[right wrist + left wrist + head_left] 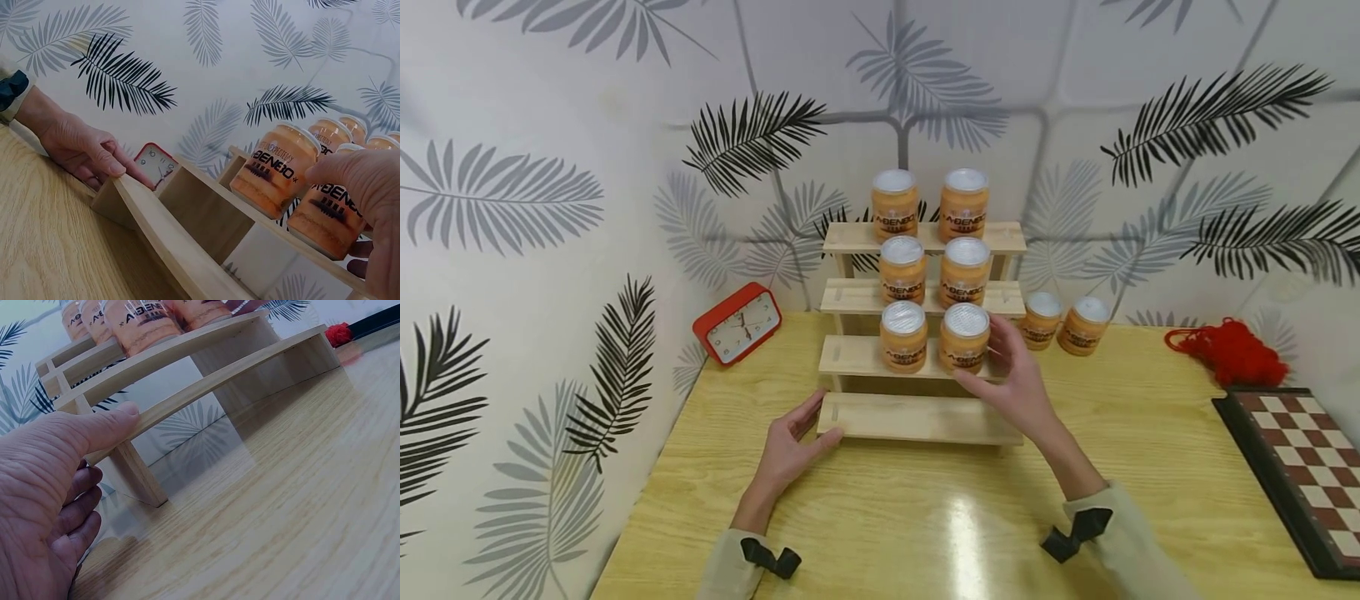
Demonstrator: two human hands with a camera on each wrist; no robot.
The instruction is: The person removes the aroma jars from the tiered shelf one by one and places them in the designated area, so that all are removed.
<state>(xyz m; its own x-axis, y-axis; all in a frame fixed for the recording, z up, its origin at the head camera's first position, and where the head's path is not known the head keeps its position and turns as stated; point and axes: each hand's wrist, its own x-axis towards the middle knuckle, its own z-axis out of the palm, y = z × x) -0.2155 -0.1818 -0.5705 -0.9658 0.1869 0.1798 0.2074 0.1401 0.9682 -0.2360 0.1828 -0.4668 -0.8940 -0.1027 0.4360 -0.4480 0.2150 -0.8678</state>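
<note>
A stepped wooden rack (917,417) stands on the table against the wall, with pairs of orange cans (903,337) on its three upper tiers. My left hand (792,443) grips the left end of the lowest tier, thumb on top in the left wrist view. On the second tier from the bottom, my right hand (1017,379) holds the right-hand can (964,337) between thumb and fingers. That can stands upright on the board, as the right wrist view shows, beside its neighbour (275,169). The lowest tier carries no can.
Two more orange cans (1081,327) stand on the table right of the rack. A red alarm clock (737,323) sits at the left, by the wall. To the right lie a red tangle of cord (1243,354) and a checkered game board (1300,467).
</note>
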